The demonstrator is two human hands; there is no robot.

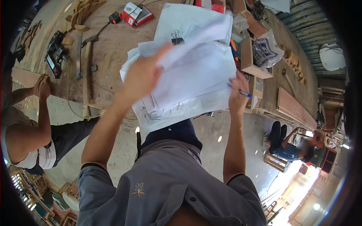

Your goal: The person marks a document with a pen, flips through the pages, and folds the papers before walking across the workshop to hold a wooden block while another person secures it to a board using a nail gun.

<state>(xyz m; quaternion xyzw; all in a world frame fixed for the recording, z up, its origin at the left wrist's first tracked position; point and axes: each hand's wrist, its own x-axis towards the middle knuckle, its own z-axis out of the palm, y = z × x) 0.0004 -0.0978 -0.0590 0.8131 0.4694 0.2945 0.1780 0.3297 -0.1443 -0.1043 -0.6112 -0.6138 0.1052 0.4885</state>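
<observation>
A stack of printed paper sheets (192,75) lies over the near edge of the workbench, with drawings visible on the lower pages. My left hand (143,75), smeared by motion, has one end of a lifted sheet of paper (203,35) between thumb and fingers. That sheet is bent up and blurred across the top of the stack. On the right, my right hand (238,90) is closed around a blue pen (246,93) and rests at the stack's right edge. A black binder clip (177,38) sits on the papers at the far side.
The wooden workbench (109,71) carries a tape measure (115,17), a red box (137,15), a clamp-like black tool (55,54) and a wooden box with a plastic bag (267,49). One person stands at left (28,132); another sits at right (290,147).
</observation>
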